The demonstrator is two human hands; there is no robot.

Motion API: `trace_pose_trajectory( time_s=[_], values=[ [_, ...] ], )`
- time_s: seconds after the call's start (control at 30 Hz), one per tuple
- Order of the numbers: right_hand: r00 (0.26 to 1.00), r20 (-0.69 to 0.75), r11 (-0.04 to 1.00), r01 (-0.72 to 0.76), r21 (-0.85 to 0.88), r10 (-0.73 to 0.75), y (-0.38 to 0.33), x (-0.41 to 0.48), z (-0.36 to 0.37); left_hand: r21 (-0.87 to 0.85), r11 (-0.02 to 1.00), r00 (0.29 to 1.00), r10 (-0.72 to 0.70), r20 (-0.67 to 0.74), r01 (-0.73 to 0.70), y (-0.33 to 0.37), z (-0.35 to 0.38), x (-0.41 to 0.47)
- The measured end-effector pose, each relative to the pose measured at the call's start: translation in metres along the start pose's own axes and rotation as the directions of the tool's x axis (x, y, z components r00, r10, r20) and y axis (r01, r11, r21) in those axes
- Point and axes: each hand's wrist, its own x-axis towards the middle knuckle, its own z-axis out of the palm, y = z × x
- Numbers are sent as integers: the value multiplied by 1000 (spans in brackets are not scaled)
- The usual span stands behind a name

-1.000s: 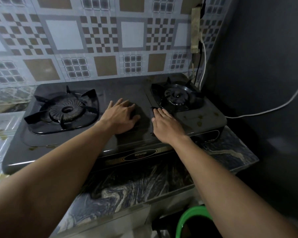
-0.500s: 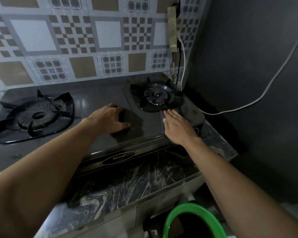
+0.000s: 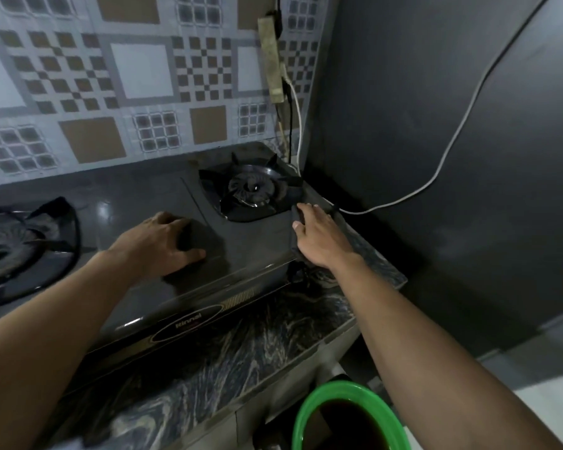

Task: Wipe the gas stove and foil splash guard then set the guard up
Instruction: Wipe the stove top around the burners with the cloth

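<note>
Hands (image 3: 163, 245) (image 3: 319, 237) press flat on stove (image 3: 251, 248), right nearest its edge

Dim kitchen corner with patterned wall and dark marbled tabletop

A wall covering (image 3: 143, 92) of grey, white and brown checked squares ran behind the cooking area, meeting a plain dark grey side wall (image 3: 420, 108) at the corner. A pale power strip (image 3: 272, 60) hung near that corner, and a white cable (image 3: 452, 147) trailed across the grey wall. The tabletop (image 3: 241, 345) was dark stone with pale veins; a green-rimmed bucket (image 3: 348, 417) stood below it
</note>
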Motion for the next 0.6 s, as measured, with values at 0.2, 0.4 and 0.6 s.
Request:
trace_pose_trajectory(
  time_s=[0.2,0.4,0.6],
  values=[
    [999,44,1000,-4,-22,5,25,26,-14,-28,1000,1000,5,27,-4,-16,-10,19],
    [994,113,1000,4,27,-7,55,73,-34,2,998,998,-58,35,58,-35,-18,46],
    [981,189,965,-11,261,-40,70,138,-35,-6,994,991,-109,72,109,-44,-10,72]
  ],
)
